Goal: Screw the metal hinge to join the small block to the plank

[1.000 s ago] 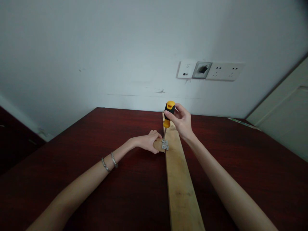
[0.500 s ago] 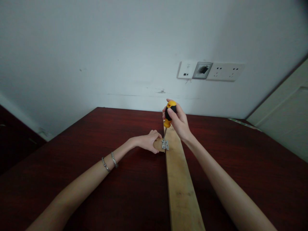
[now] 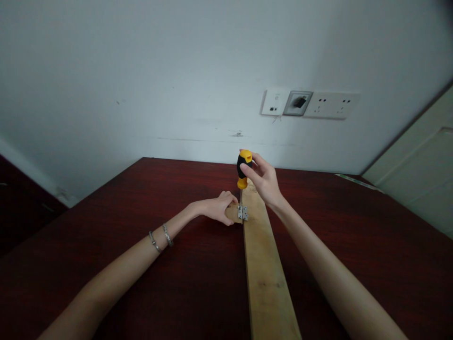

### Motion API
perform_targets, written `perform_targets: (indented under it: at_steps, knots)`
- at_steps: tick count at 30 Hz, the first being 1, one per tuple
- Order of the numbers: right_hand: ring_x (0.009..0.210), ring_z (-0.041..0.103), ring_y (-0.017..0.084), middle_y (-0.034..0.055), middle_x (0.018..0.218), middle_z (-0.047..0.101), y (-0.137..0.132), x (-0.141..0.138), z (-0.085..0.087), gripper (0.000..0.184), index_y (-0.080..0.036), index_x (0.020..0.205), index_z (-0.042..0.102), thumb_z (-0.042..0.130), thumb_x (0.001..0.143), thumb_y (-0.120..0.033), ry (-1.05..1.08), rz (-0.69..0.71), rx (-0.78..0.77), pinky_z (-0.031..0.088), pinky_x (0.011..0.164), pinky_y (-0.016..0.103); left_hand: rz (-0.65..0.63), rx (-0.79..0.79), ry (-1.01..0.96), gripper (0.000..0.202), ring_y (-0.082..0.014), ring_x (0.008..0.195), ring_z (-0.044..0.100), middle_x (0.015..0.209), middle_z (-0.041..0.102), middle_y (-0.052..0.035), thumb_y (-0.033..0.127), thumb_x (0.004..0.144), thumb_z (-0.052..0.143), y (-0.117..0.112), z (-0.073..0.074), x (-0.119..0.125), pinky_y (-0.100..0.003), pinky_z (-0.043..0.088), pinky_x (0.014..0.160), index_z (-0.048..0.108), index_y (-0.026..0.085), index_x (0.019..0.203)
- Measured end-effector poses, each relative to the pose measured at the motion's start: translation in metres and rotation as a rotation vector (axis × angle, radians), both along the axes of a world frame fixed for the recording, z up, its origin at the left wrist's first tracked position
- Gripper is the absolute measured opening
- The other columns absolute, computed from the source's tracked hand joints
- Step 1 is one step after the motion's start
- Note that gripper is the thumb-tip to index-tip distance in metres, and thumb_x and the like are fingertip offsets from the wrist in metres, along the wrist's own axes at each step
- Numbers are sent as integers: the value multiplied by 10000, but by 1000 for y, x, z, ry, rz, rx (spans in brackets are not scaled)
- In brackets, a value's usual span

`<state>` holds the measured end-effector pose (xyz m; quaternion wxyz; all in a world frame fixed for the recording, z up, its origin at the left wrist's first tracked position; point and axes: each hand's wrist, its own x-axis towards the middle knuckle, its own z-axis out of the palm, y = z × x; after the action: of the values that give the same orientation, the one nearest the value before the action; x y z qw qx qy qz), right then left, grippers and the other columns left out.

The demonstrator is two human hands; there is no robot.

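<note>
My right hand (image 3: 264, 182) is closed round the yellow and black handle of a screwdriver (image 3: 243, 169). The screwdriver stands nearly upright, its shaft coming down to the far left part of a metal hinge (image 3: 243, 212). That hinge bridges the seam between a small wooden block (image 3: 232, 215) and a long wooden board (image 3: 267, 264). With thumb and fingers curved round its left end, my left hand (image 3: 221, 209) grips the small block against the board's left edge. Whether the tip sits in a screw is too small to make out.
Everything rests on a dark red-brown tabletop (image 3: 177, 283). Behind it rises a pale wall (image 3: 177, 85) with a row of sockets (image 3: 311, 105). A light door or panel (image 3: 417, 160) borders the table at the right, where a thin strip (image 3: 359, 182) lies near the edge.
The screwdriver's handle has swung a little to the left and turned, so the tool now stands more upright. My right hand's fingers have shifted on it; my left hand stays put.
</note>
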<state>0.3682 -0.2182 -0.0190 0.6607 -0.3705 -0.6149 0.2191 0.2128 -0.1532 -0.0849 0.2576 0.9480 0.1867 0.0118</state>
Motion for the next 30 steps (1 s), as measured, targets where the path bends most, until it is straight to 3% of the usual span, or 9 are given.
perform_targets:
  at_steps: [3,13,18,23,30]
  knots:
    - [891,556,170,18,933,577,-2,-2,2,208,-260,915,596,658,742,-358,-32,-11,30,468,814,358,21,-16,7,619,-234,1017,415,1047,379,-51,348,593,701,0,0,0,-369,387,914,421,179,1119]
    - [736,604,121,-21,855,596,-7,-6,4,360,-259,933,390,683,725,-294,69,137,-8,500,666,303,9,-25,-29,605,-223,1020,411,1050,387,-41,346,597,707,3,-4,-1,-359,388,918,440,199,1120]
    - [649,521,95,-25,804,544,-5,-5,2,284,-252,1031,490,616,786,-321,35,98,-28,449,607,275,9,-18,-31,617,-224,1014,412,1044,385,-41,361,600,705,4,-6,-2,-361,389,913,435,201,1131]
    - [725,545,129,1,882,553,3,1,-5,373,-283,1189,499,495,833,-391,123,263,-78,462,684,314,0,-18,-36,610,-222,1007,405,1035,386,-43,366,597,705,5,-8,-2,-355,388,905,440,191,1118]
    - [813,554,146,7,930,565,-6,1,3,291,-269,1043,569,617,772,-362,52,130,-69,459,749,322,-4,-11,-34,608,-222,1006,403,1044,386,-49,376,605,703,6,-7,-1,-364,388,908,437,185,1118]
